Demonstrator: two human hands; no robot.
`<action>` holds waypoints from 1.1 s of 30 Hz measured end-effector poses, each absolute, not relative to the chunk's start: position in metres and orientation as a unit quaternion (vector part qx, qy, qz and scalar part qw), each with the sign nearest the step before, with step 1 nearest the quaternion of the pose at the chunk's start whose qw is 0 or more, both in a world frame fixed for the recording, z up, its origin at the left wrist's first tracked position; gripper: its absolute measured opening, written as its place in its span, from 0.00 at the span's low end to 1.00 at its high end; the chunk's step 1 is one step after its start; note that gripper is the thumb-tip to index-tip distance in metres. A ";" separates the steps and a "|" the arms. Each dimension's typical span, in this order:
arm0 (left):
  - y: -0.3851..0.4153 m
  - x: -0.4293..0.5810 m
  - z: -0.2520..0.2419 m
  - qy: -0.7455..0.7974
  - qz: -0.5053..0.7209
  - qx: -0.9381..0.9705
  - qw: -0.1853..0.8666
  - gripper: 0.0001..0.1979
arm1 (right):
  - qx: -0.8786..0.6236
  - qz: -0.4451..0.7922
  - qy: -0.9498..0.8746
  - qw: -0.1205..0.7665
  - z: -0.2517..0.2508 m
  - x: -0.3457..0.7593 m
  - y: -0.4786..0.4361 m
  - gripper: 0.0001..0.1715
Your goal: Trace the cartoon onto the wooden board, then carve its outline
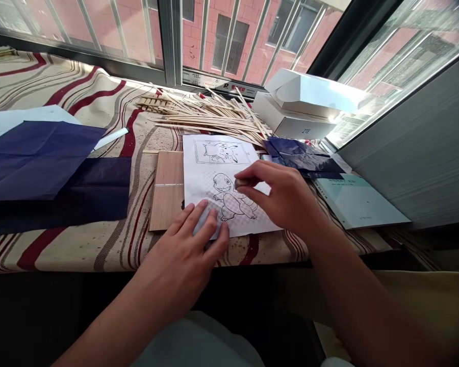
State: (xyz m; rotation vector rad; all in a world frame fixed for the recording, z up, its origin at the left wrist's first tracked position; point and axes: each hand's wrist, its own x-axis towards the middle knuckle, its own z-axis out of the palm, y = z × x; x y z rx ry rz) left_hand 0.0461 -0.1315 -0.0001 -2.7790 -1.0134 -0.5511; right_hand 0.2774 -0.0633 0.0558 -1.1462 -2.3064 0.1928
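A white sheet of paper (195, 183) with line drawings lies over a wooden board (167, 191). The drawings are a cartoon lizard (237, 201) and, above it, a smaller framed picture (218, 152). My left hand (191, 244) rests with fingers spread on the lower left of the sheet, touching paper and board. Over the right part of the sheet, my right hand (283, 193) pinches a small dark piece (241, 182) between thumb and forefinger, close to the lizard's head. What kind of piece it is, I cannot make out. That hand hides the sheet's right edge.
Thin wooden sticks (214, 114) are heaped behind the sheet, beside an open white box (302, 107) under the window. Dark blue sheets (57, 173) lie to the left. A dark blue folded sheet (302, 155) and a pale green notebook (361, 201) are on the right.
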 end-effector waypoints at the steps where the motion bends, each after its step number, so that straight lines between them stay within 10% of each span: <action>1: -0.132 0.047 -0.001 -0.333 -0.181 -0.922 0.074 0.24 | -0.406 0.091 -0.867 0.273 0.056 0.277 -0.064 0.02; 33: -0.134 0.050 -0.002 -0.339 -0.170 -0.923 0.070 0.32 | -0.391 0.168 -0.868 0.255 0.038 0.255 -0.039 0.04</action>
